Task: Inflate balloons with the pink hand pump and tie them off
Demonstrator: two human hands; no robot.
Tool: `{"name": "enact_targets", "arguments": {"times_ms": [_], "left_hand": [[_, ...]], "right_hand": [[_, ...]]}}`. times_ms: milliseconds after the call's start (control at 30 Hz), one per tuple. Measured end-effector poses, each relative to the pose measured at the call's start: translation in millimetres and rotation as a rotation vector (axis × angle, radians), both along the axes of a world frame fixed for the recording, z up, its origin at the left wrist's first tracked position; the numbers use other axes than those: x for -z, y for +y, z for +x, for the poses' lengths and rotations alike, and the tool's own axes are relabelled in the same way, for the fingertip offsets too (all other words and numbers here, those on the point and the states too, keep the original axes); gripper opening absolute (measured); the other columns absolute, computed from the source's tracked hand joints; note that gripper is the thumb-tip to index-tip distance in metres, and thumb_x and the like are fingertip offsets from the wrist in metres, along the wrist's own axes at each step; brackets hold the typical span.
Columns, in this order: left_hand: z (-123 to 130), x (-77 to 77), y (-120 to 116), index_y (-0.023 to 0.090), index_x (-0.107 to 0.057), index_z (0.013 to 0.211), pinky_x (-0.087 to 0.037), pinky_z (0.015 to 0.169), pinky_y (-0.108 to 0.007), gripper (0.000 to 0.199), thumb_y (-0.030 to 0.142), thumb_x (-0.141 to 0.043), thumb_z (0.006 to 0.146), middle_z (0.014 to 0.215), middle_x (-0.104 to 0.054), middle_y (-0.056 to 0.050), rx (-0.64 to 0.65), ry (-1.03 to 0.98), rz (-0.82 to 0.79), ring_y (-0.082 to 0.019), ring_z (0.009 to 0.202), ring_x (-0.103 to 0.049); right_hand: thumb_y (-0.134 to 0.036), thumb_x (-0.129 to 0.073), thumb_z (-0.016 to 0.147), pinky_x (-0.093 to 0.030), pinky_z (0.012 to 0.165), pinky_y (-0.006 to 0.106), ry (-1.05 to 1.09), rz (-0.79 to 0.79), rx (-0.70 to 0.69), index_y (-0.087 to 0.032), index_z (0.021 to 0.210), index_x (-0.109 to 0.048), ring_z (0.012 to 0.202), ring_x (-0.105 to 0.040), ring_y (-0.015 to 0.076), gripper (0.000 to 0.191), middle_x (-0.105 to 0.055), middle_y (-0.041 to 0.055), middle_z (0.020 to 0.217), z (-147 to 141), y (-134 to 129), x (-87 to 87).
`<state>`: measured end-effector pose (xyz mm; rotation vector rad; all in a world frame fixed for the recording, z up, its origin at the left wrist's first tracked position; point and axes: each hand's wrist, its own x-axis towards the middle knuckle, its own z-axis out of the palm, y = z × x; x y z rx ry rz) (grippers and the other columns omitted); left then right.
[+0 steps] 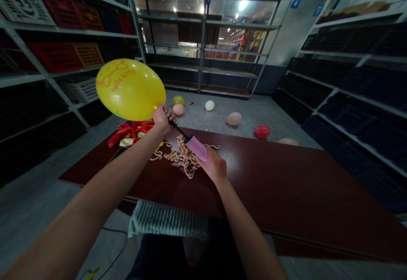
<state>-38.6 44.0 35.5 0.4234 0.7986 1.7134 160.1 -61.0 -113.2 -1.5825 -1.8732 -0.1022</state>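
A yellow balloon (133, 89) printed with "hello kitty" is inflated, its neck inside my left hand (163, 118). That hand is closed around the neck and the black front end of a hand pump. My right hand (214, 165) grips the pink barrel of the hand pump (197, 148), which slants down to the right above the table. Below the pump lies a heap of twisted, beige, string-like pieces (182, 157). Left of it, partly behind my left arm, is a pile of red, orange and yellow uninflated balloons (132, 131).
Dark red-brown table (270, 178) in front of me. On the floor beyond it lie several inflated balloons, among them a white balloon (210, 105) and a red balloon (262, 131). Shelves with crates (57, 55) stand left; metal shelving (203, 26) stands behind, and dark crates (359, 102) line the right.
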Motion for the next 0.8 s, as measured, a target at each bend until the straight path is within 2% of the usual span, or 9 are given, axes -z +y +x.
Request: {"name": "enact_targets", "arguments": {"times_ms": [167,233,333,433,567,667,733,800], "left_hand": [[-34.0,-17.0,-4.3,0.02,-0.024,0.062,-0.02,0.034,-0.022,0.042,0.026,-0.043,0.1,0.041,-0.023,0.007,-0.077,-0.026,-0.025,-0.009,0.028,-0.024],[-45.6,-28.5,-5.7,0.021,-0.024,0.062,-0.021,0.034,-0.023,0.042,0.025,-0.041,0.101,0.041,-0.021,0.007,-0.103,-0.02,-0.025,-0.009,0.028,-0.023],[-58.0,-51.8,-6.5,0.021,-0.024,0.062,-0.021,0.034,-0.023,0.043,0.025,-0.039,0.102,0.043,-0.021,0.006,-0.123,0.002,0.026,-0.009,0.029,-0.022],[-58.2,-78.3,-9.5,0.021,-0.026,0.062,-0.022,0.034,-0.023,0.045,0.029,-0.042,0.103,0.046,-0.022,0.006,-0.137,0.029,0.132,-0.009,0.031,-0.024],[-36.8,-101.4,-16.6,0.02,-0.028,0.062,-0.021,0.036,-0.018,0.045,0.029,-0.037,0.105,0.048,-0.02,0.007,-0.178,0.16,0.218,-0.007,0.031,-0.026],[-12.9,-98.7,-16.1,0.02,-0.028,0.06,-0.021,0.038,-0.016,0.046,0.025,-0.036,0.106,0.046,-0.019,0.007,-0.186,0.262,0.263,-0.006,0.03,-0.026],[4.4,-86.4,-12.3,0.02,-0.029,0.059,-0.021,0.036,-0.018,0.047,0.025,-0.039,0.105,0.043,-0.022,0.007,-0.164,0.275,0.271,-0.007,0.029,-0.027],[23.2,-67.7,-8.3,0.02,-0.031,0.057,-0.021,0.034,-0.02,0.048,0.026,-0.041,0.104,0.041,-0.024,0.006,-0.126,0.269,0.264,-0.007,0.028,-0.027]], "right_hand": [[-0.044,-0.071,0.084,-0.049,0.08,0.023,-0.002,-0.034,-0.078,-0.025,0.126,-0.063,0.094,-0.072,0.0179,0.047,-0.076,0.0029,0.11,-0.9,-4.5,-5.2],[-0.042,-0.072,0.084,-0.049,0.082,0.024,-0.005,-0.032,-0.108,-0.025,0.129,-0.061,0.097,-0.071,0.0182,0.05,-0.075,0.0033,0.113,-1.5,-3.3,-9.4],[-0.045,-0.071,0.084,-0.049,0.079,0.025,-0.019,-0.02,-0.12,-0.023,0.124,-0.063,0.094,-0.071,0.0196,0.047,-0.076,0.0049,0.106,-6.2,5.1,-18.2],[-0.049,-0.07,0.084,-0.049,0.078,0.026,0.016,0.009,-0.122,-0.02,0.119,-0.064,0.092,-0.071,0.0208,0.045,-0.076,0.0064,0.101,-16.6,19.0,-22.8],[-0.049,-0.065,0.086,-0.049,0.077,0.026,0.162,0.039,-0.102,-0.02,0.113,-0.065,0.088,-0.072,0.0203,0.04,-0.076,0.0069,0.101,-30.9,30.6,-11.2],[-0.05,-0.064,0.085,-0.05,0.074,0.027,0.218,0.062,-0.075,-0.019,0.111,-0.065,0.083,-0.072,0.0211,0.041,-0.076,0.0075,0.098,-32.9,30.6,1.1],[-0.051,-0.064,0.084,-0.05,0.073,0.028,0.246,0.079,-0.053,-0.019,0.11,-0.066,0.081,-0.072,0.0218,0.042,-0.076,0.0082,0.096,-30.2,29.2,5.2],[-0.051,-0.064,0.083,-0.049,0.072,0.029,0.278,0.08,-0.033,-0.018,0.108,-0.066,0.079,-0.071,0.0223,0.041,-0.076,0.0085,0.094,-27.0,28.2,5.5]]}}
